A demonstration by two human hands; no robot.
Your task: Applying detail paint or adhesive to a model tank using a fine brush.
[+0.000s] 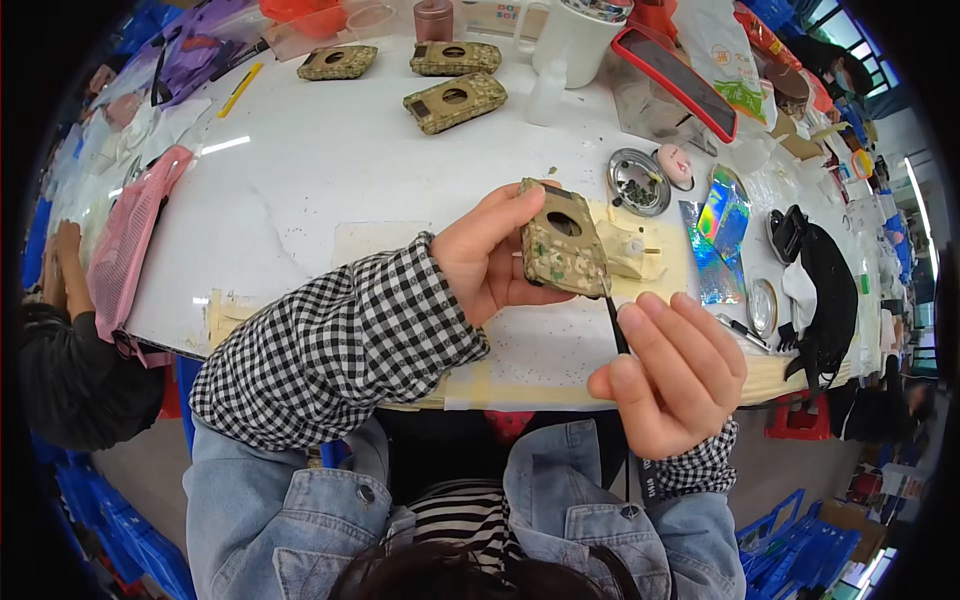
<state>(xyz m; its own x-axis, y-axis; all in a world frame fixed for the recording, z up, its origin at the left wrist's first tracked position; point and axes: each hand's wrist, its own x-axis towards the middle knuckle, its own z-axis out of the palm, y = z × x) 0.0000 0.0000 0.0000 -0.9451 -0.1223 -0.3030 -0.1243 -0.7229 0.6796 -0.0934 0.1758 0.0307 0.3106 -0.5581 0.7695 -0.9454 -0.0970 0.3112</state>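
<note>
Your left hand (pixel 480 245) has its fingers clamped on a camouflage model tank hull (pixel 582 252), held tilted above the counter (pixel 270 210). Your right hand (pixel 675 375) pinches a slim dark tool (pixel 616 328), its tip at the hull's near right corner. Three similar hulls (pixel 450 104) rest farther off, well apart from your hands.

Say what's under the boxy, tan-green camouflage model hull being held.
The bare left hand reaches under the hull; its underside faces away and cannot be seen.
</note>
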